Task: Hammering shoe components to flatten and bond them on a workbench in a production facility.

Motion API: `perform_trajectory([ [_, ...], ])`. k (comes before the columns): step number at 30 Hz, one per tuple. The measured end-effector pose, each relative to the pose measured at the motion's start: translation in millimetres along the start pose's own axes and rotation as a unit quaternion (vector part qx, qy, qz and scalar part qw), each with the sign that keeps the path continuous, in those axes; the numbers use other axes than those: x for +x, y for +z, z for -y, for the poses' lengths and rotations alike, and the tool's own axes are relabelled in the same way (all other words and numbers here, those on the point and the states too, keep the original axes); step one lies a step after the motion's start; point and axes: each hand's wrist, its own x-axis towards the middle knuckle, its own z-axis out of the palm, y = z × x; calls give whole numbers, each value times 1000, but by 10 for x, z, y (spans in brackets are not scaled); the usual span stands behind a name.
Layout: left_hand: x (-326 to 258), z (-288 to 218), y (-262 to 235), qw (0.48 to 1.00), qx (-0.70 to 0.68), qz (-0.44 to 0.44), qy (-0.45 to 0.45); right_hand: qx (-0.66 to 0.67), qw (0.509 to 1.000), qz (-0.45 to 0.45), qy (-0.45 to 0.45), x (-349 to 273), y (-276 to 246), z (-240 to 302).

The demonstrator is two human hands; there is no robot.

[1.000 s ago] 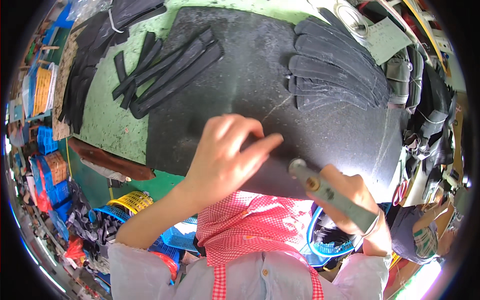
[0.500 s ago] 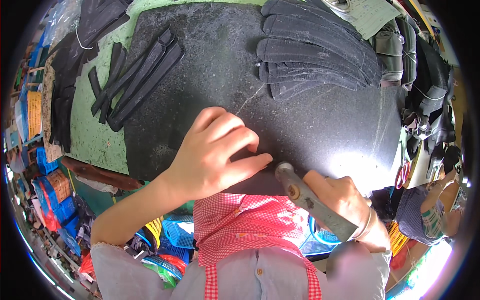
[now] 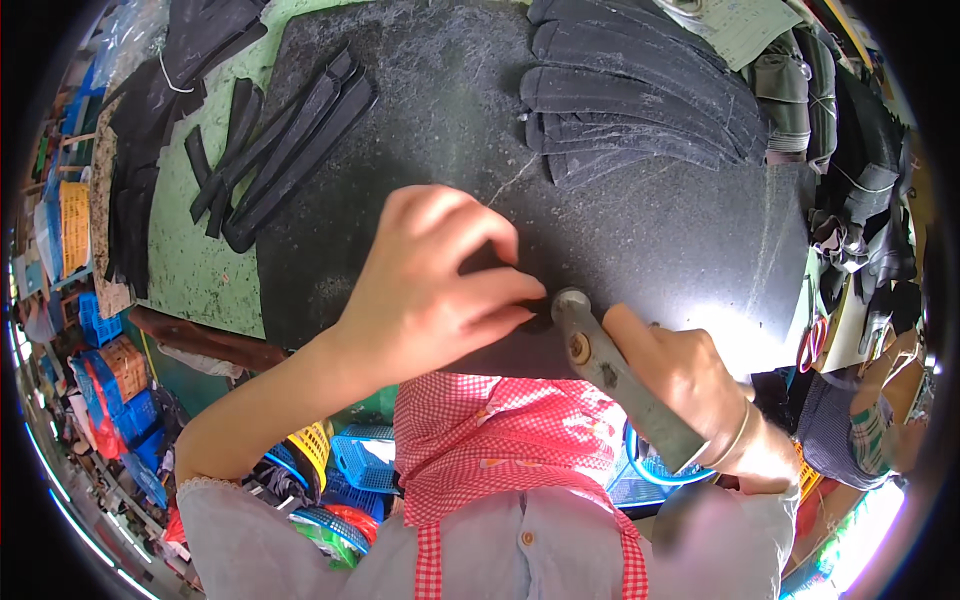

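Observation:
My right hand (image 3: 690, 375) grips a hammer (image 3: 635, 395) with a worn grey metal head; its round face lies close to the fingertips of my left hand. The end of the wooden handle shows as a tan spot in the head, and the rest is hidden by my hand. My left hand (image 3: 430, 285) is bent over the near edge of a black work mat (image 3: 420, 110), fingers curled and tips drawn together. Dark material shows under those fingertips, but it blends into the mat and I cannot make out its shape.
Long black folded strips (image 3: 300, 140) lie at the far left of the mat. A fanned stack of dark curved pieces (image 3: 640, 95) rests at the far right, near tied bundles (image 3: 785, 105). Red-handled scissors (image 3: 812, 340) lie by the right edge. Blue baskets (image 3: 362, 458) stand below the table.
My left hand has shifted slightly away from me, and its fingers look more spread at the knuckles. The hammer has moved a little the same way. The whole view has shifted slightly.

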Motion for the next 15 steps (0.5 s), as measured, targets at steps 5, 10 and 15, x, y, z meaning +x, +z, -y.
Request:
perform_trajectory([
  [5,-133,33,9,995,57,-11,81,-18,999,-30,-11,88,-137,-12],
  [10,-141,163,-66,999,-15,18,27,42,999,18,18,161,-198,68],
  [15,-153,123,-115,994,56,7,89,20,999,28,-35,206,-61,93],
])
